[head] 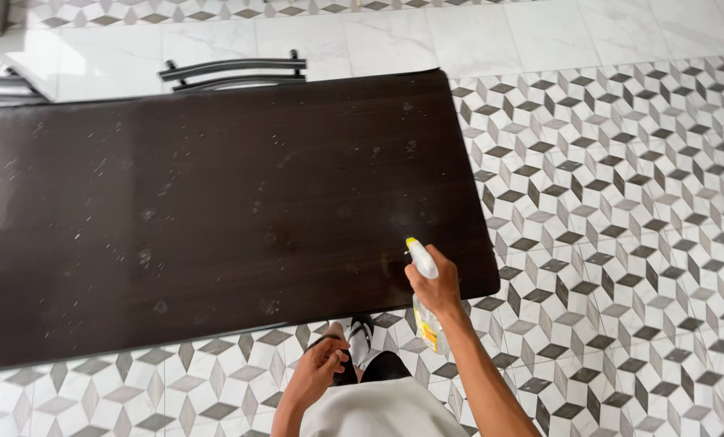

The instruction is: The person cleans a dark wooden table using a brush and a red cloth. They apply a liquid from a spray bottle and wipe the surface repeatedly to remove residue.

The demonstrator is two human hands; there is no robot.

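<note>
My right hand grips a spray bottle with a white trigger head and a yellow nozzle tip, held over the near right corner of a long dark wooden table. The nozzle points across the tabletop, which is speckled with pale marks and droplets. My left hand hangs below the table's near edge, fingers loosely curled, holding nothing that I can see. Part of my light clothing and a sandalled foot show between my arms.
A dark chair stands at the table's far side, and another chair back shows at the far left. The floor has grey and white cube-patterned tiles, with plain marble tiles beyond the table.
</note>
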